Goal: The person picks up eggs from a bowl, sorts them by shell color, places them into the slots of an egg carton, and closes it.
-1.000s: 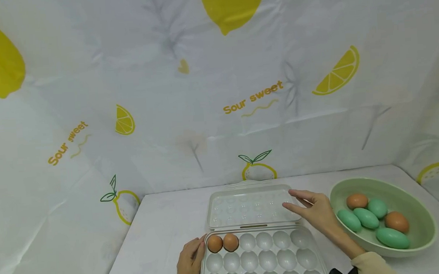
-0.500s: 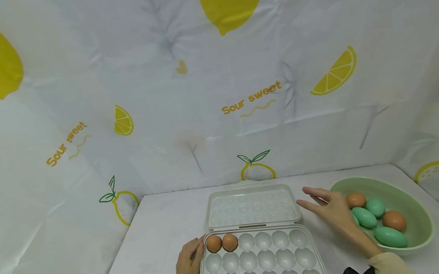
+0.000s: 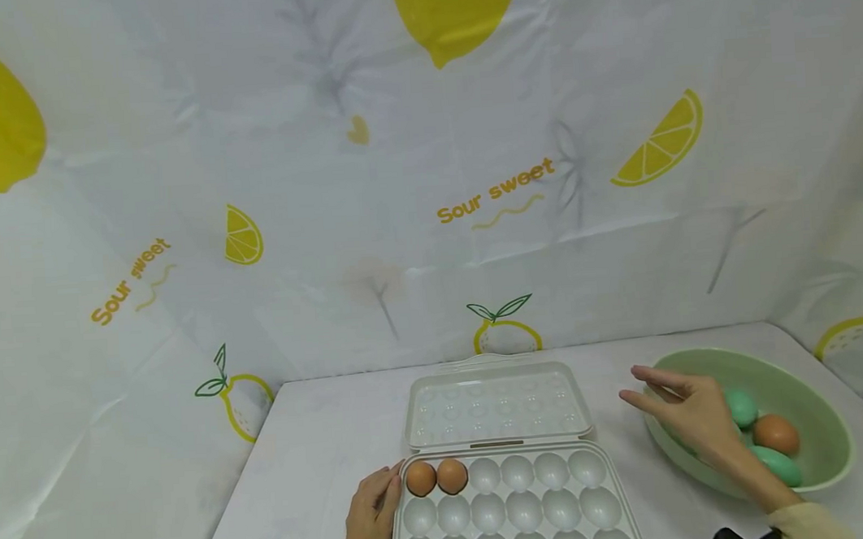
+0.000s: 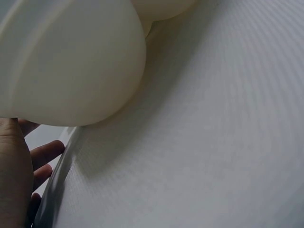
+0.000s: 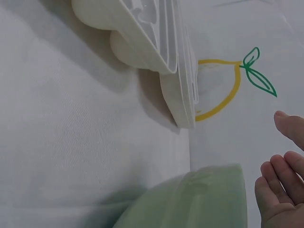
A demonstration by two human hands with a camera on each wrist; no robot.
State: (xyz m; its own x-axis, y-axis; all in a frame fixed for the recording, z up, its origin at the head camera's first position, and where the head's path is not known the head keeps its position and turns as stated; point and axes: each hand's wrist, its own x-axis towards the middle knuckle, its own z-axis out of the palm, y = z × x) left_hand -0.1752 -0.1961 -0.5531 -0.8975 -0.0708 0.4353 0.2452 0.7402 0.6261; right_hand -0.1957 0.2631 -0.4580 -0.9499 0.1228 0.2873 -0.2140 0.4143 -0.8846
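An egg tray (image 3: pixel 525 509) with rounded hollows sits at the front in the head view, two brown eggs (image 3: pixel 437 478) side by side in its far left corner. Its clear lid (image 3: pixel 495 404) lies folded back behind it. My left hand (image 3: pixel 372 513) rests against the tray's left side; in the left wrist view the left hand (image 4: pixel 19 166) touches the underside by a rounded cup (image 4: pixel 85 66). Over the left rim of a green bowl (image 3: pixel 825 452) hovers my right hand (image 3: pixel 695 414), thumb and fingers apart with nothing between them. It hides some eggs there.
Inside the bowl a brown egg (image 3: pixel 775 435) and green eggs (image 3: pixel 777 466) show. The white table (image 3: pixel 310 463) meets a lemon-print cloth (image 3: pixel 327 226) at the back. A dark strap (image 3: pixel 738 537) circles my right wrist.
From above the lid's right edge, my right hand has moved right to the bowl, its fingers still apart. My left hand and the tray stay where they were.
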